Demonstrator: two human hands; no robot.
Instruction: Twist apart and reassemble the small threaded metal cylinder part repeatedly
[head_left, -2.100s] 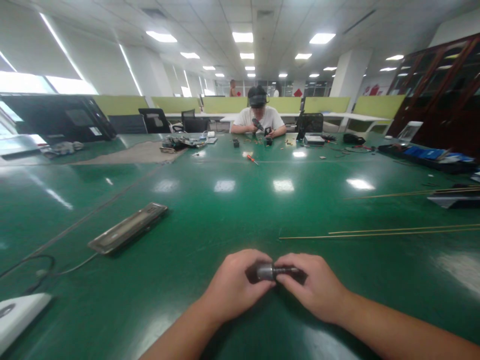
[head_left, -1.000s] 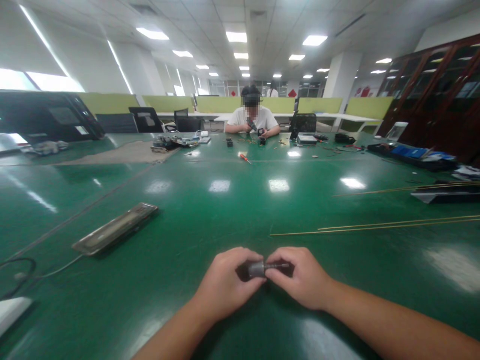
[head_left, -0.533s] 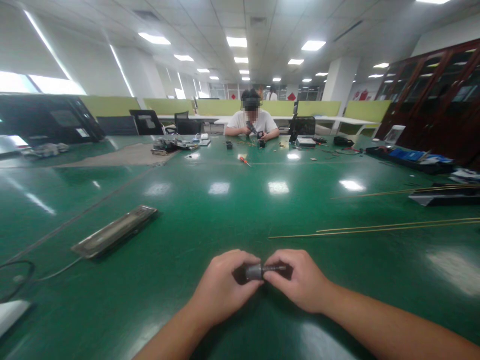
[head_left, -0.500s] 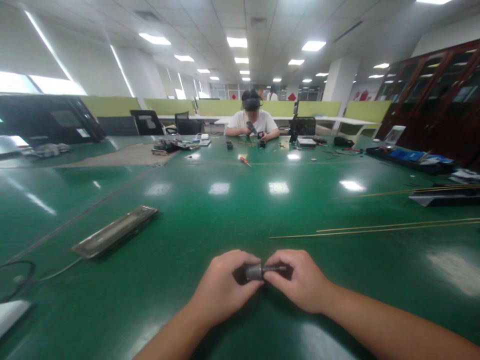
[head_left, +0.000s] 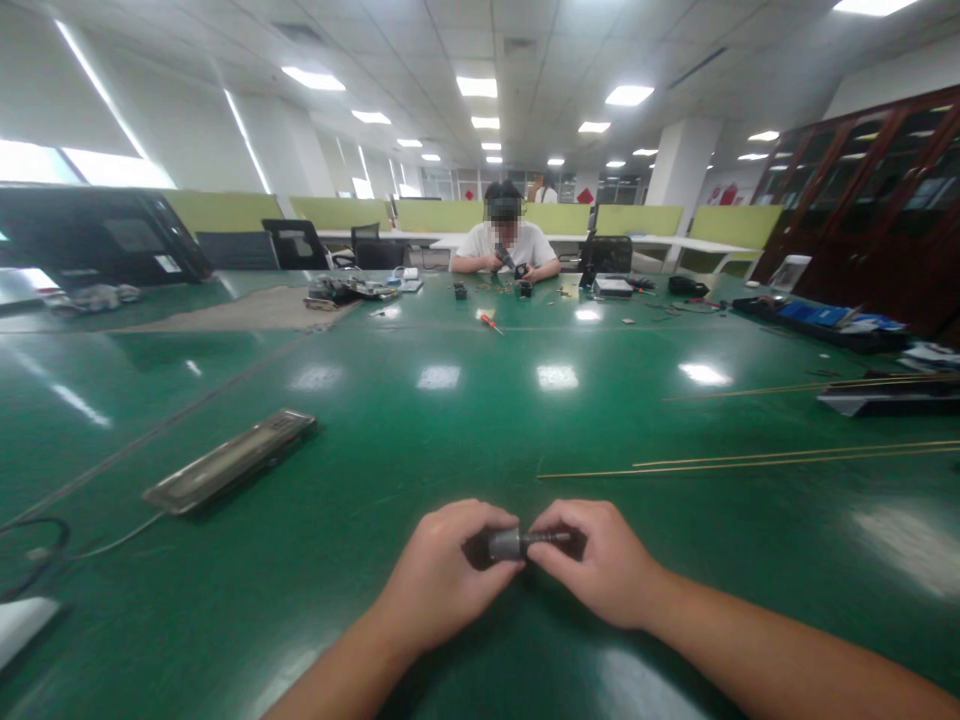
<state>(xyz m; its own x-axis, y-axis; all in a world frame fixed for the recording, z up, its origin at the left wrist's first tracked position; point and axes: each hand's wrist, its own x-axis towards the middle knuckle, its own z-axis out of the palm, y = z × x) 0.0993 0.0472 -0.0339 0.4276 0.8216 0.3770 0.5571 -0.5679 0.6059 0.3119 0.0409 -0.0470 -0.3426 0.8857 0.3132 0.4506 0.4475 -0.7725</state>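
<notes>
Close to the table's near side, my left hand point(head_left: 457, 560) curls its thumb and fingers round a small dark grey metal cylinder point(head_left: 505, 544). A thin, dark, ridged shaft point(head_left: 551, 538) points right from the cylinder, and my right hand point(head_left: 600, 562) pinches it between thumb and fingertips. Cylinder and shaft lie level and look like one piece, but I cannot tell how they join. Part of the cylinder's left end is hidden inside my left hand.
Long thin brass-coloured rods point(head_left: 720, 462) lie at right on the green table point(head_left: 420, 430). A flat metallic case point(head_left: 232, 462) with a cable is at left. Farther off lies an orange screwdriver point(head_left: 491, 323). Across the table a person point(head_left: 504, 240) handles a dark tool.
My left hand and the cylinder have shifted very slightly left. My right hand stays in place on the shaft.
</notes>
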